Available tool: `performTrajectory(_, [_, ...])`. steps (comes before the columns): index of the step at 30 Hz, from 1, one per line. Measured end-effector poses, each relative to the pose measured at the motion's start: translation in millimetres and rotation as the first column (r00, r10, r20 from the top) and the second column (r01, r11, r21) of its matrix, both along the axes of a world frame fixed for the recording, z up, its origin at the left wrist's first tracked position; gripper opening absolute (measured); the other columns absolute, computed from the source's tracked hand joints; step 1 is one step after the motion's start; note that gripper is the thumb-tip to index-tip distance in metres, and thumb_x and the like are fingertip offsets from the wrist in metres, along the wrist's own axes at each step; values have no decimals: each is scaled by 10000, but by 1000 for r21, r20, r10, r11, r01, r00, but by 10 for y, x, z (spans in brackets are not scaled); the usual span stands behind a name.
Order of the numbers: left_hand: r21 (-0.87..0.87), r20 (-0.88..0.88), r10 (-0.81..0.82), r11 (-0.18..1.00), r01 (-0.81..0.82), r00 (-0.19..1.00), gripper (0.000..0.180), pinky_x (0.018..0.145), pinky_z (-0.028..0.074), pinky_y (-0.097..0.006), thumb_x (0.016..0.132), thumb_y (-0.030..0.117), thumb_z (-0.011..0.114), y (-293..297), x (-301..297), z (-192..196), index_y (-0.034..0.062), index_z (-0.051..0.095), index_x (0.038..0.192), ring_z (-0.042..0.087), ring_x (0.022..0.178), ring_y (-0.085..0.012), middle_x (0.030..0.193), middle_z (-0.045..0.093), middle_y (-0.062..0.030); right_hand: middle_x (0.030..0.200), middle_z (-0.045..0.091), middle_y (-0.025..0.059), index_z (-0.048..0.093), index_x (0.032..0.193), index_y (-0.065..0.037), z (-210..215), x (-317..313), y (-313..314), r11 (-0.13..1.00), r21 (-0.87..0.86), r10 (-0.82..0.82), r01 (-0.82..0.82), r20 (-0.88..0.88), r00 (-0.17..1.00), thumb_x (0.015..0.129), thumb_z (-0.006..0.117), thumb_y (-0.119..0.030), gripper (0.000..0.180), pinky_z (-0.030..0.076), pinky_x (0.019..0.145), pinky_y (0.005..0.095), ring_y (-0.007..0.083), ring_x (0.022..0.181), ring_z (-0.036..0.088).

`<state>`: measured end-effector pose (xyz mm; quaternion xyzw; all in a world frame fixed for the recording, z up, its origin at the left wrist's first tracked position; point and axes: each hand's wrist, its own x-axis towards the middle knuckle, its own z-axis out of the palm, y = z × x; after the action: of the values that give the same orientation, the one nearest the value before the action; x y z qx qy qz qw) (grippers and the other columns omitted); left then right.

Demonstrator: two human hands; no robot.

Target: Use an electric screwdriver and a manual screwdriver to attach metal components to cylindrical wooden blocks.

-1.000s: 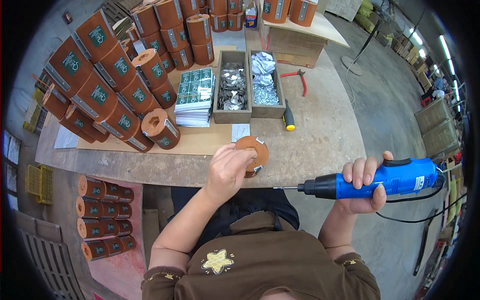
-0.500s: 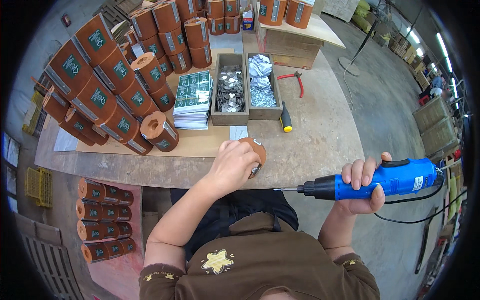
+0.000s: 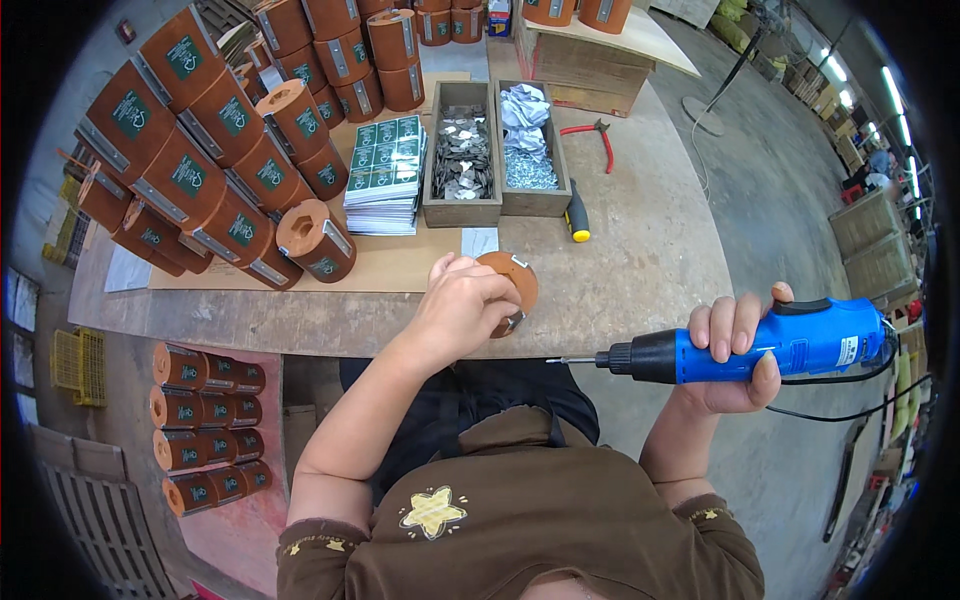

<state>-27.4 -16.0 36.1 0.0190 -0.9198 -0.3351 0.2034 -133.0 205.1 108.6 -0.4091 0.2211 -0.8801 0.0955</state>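
At the near edge of the table my left hand [image 3: 462, 305] is closed on a reddish-brown round cylinder [image 3: 520, 275], its fingers curled over the left side. A small pale metal bracket shows on the cylinder's top rim, and a shiny metal bit peeks out by my fingertips; the rest is hidden by the hand. Off to the right, my right hand [image 3: 728, 345] grips a blue electric screwdriver [image 3: 815, 340] with a black nose. It is held level, its thin bit pointing left toward the cylinder and apart from it.
Stacked brown cylinders [image 3: 190, 175] with green labels fill the table's left. Beyond my left hand are a pile of green-and-white labels [image 3: 385, 175], a wooden box of metal plates [image 3: 462, 150], a box of screws [image 3: 528, 175], red pliers [image 3: 606, 145] and a yellow-black screwdriver [image 3: 577, 215]. A cord trails from the tool.
The view has shifted slightly, with the table a little higher in the picture. The cylinder under my left hand is turned a little, showing more of its face. Both hands keep their hold.
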Motion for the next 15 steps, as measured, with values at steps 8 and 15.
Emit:
performTrajectory(8, [-131,-129,230,960,-247,964,247,893,318,-404,621,140,712,230,138,25,57,594,821,499,894,-252,879,557,-53,740,479,62,278,1253,-47,11,-8,-8,1000,4,-17,17,-4,1000,758,524,-179,569,438,611,343,160,617,491])
performTrajectory(15, [-76,-306,217,965,-251,927,342,867,398,-394,556,83,749,292,119,-250,11,587,849,481,1026,-316,973,574,-99,739,481,62,278,1252,-41,26,10,-96,1000,17,-3,3,8,1000,761,522,-176,565,443,613,344,162,616,493])
